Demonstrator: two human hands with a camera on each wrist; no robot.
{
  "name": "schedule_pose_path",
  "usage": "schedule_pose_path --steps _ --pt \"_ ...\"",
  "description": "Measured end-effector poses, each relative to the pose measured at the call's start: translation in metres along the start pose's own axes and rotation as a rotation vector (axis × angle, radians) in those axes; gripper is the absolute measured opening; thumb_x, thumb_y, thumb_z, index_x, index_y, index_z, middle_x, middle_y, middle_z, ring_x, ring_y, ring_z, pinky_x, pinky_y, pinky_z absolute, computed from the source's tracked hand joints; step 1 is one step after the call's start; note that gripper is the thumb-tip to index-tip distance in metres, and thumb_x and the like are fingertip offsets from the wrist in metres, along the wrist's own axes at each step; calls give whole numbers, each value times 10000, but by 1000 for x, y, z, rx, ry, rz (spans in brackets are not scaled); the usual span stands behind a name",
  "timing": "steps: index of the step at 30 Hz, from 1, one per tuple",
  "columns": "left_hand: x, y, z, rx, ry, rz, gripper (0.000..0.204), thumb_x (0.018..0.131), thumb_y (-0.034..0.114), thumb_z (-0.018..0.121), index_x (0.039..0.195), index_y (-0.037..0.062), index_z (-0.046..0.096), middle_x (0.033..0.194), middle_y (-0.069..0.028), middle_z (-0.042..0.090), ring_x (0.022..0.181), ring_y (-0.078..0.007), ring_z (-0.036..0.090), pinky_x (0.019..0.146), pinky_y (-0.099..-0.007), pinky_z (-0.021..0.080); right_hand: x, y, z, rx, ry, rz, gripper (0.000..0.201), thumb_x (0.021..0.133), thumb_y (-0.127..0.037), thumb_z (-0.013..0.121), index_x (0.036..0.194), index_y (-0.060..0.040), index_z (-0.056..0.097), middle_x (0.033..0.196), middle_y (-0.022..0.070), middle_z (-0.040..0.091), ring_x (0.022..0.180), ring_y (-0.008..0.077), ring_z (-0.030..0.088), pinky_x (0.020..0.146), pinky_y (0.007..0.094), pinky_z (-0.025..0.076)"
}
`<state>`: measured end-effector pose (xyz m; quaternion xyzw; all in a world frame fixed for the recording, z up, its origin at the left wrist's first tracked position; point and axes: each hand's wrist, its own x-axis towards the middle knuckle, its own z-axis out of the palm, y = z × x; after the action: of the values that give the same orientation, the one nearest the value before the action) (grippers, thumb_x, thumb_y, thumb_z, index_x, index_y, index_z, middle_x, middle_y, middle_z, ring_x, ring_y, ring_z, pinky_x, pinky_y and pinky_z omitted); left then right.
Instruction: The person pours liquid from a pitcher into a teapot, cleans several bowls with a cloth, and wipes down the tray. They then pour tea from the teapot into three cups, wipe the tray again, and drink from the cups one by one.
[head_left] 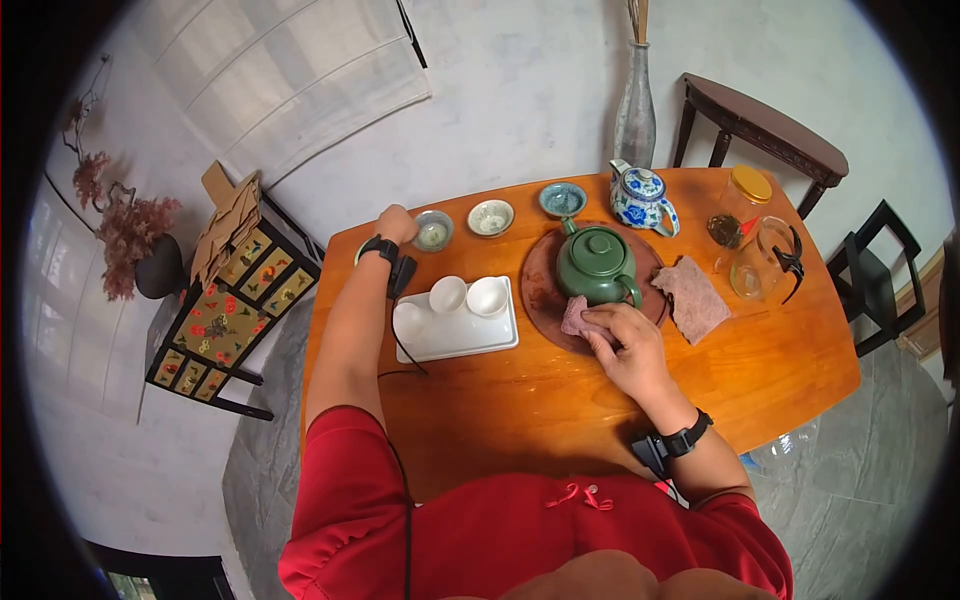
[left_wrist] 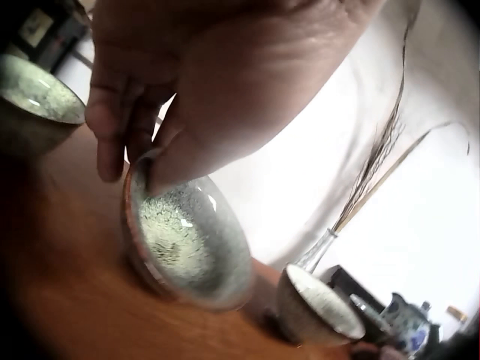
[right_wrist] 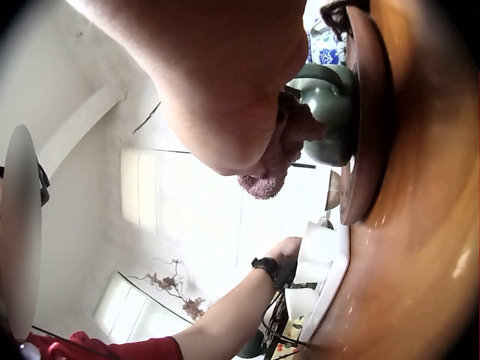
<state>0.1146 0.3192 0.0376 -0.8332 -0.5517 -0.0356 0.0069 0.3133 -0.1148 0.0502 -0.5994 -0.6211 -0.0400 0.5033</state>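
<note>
The head view is bright, curved at its black-rimmed edges; light seems to enter through the blind (head_left: 290,75). The left wrist view is blurred, its wall (left_wrist: 427,247) blown white; glare specks the right wrist view's tabletop (right_wrist: 427,225).

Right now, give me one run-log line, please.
Left hand: pinches rim of grey-green bowl | Right hand: holds pink cloth beside green teapot | Teapot: lidded, on round brown board
</note>
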Motion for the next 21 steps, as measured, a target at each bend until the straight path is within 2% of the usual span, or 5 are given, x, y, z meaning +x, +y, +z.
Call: schedule_pose_path --steps 1,4,11,18,21 --pt "-13 11 -25 -263 -205 -104 176 743 73 602 836 -51 685 883 -215 686 632 -267 682 631 -356 564 -1 1 0 2 -3 -5 185 749 -44 702 923 -42 639 942 103 655 860 303 630 728 368 512" --pt "-29 10 -40 -503 -166 -75 155 756 63 597 800 -72 659 797 -203 679 515 -218 647 519 -307 560 -2 2 1 31 0 13 188 751 -46 703 929 -39 644 946 104 656 857 305 631 721 363 512" --pt "-65 1 -123 -979 -137 14 130 816 71 569 867 -49 567 719 -128 611 599 -229 655 522 -312 584 -1 3 3 93 35 32 211 744 -28 718 943 -35 650 947 115 653 853 302 634 715 347 508" --pt "-145 17 -180 -1343 -378 29 156 867 97 526 948 32 409 907 -146 553 711 -274 676 605 -365 616 -5 8 8 275 62 199 206 758 -12 719 953 -19 656 924 108 647 861 254 627 774 298 487" --pt "-204 35 -160 -1550 -532 131 248 857 93 532 1077 18 446 1016 -150 568 793 -275 672 629 -385 616 -10 11 11 431 85 337 194 790 -26 715 973 -21 653 920 80 644 876 179 611 789 274 476"
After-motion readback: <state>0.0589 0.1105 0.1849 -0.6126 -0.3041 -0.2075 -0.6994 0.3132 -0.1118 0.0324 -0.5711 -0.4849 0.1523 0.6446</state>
